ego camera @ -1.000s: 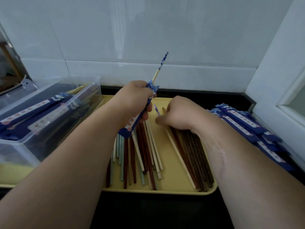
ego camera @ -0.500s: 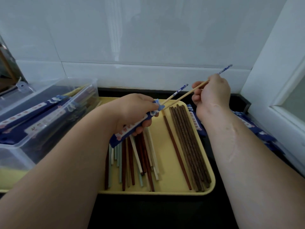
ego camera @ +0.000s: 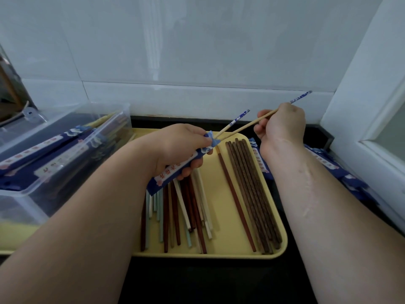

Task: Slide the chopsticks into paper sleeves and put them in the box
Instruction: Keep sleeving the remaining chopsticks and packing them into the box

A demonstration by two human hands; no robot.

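Note:
My left hand (ego camera: 179, 145) grips a blue paper sleeve (ego camera: 173, 172) over the yellow tray (ego camera: 278, 249). One pale chopstick with a blue patterned top (ego camera: 232, 123) sticks out of the sleeve's mouth. My right hand (ego camera: 280, 126) pinches a second matching chopstick (ego camera: 245, 127), its tip at the sleeve's opening. Loose chopsticks lie on the tray: a mixed pile (ego camera: 179, 211) under my left hand and dark brown ones (ego camera: 252, 194) on the right. A clear plastic box (ego camera: 54, 163) at the left holds filled sleeves.
A stack of blue paper sleeves (ego camera: 341, 172) lies right of the tray, partly under my right forearm. White tiled wall runs behind; a white window frame (ego camera: 372, 106) stands at the right. The counter is black.
My right hand lifted a chopstick off the tray and brought it up to the right; its tip now points into the sleeve's mouth. My left hand tilted the sleeve toward it.

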